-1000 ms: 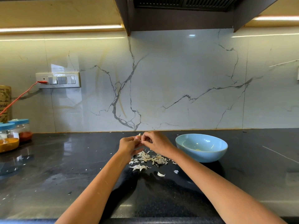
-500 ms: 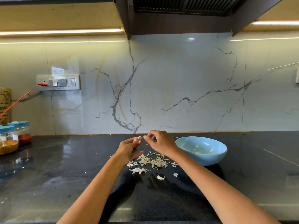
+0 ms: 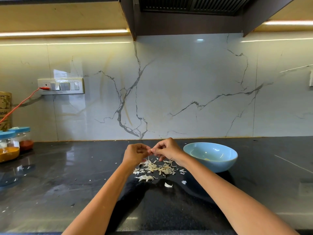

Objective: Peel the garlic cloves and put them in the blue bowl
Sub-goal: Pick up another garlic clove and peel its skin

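Observation:
My left hand (image 3: 135,154) and my right hand (image 3: 166,150) meet above the dark counter, fingertips together. Between them they pinch a small garlic clove (image 3: 150,150), mostly hidden by the fingers, with a thin strip of skin hanging down from it. Below the hands lies a pile of pale garlic peels (image 3: 156,168). The blue bowl (image 3: 225,164) stands just to the right of my right hand, with a pale bit of garlic at its bottom.
Two blue-lidded spice jars (image 3: 10,146) stand at the far left of the black counter (image 3: 67,180), beside a brown packet. A red cable runs to the wall switch panel (image 3: 61,86). A hood hangs overhead.
The hands, apart half a second ago, have come back together at the fingertips on the clove. A strip of skin now dangles below them.

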